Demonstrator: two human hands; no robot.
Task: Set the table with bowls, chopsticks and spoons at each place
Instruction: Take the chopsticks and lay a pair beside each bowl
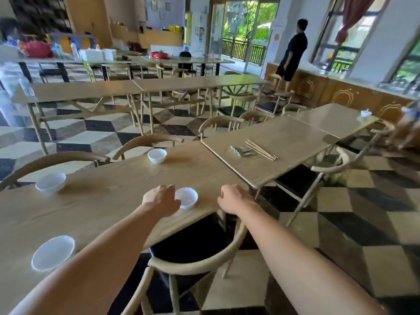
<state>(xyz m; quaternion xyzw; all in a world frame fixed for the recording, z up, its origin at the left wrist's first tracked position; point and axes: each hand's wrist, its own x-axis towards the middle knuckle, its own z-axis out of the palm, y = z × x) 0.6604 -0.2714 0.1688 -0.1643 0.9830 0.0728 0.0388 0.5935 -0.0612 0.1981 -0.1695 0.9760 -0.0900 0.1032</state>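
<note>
With bowls laid, our left hand (160,198) loosely touches the white bowl (186,197), our right hand (234,197) curls empty; chopsticks (261,149) and spoons (242,151) likely come next.

floor (336,226): checkered | wooden tables (86,89), chairs (229,120) | windows (341,42): daylight, red curtain (356,12)

Near table (109,196): four bowls, one at each place, two along the far edge, two along the near edge.
Next table (272,137), to the right: chopsticks (261,149) beside spoons (242,151).
</note>
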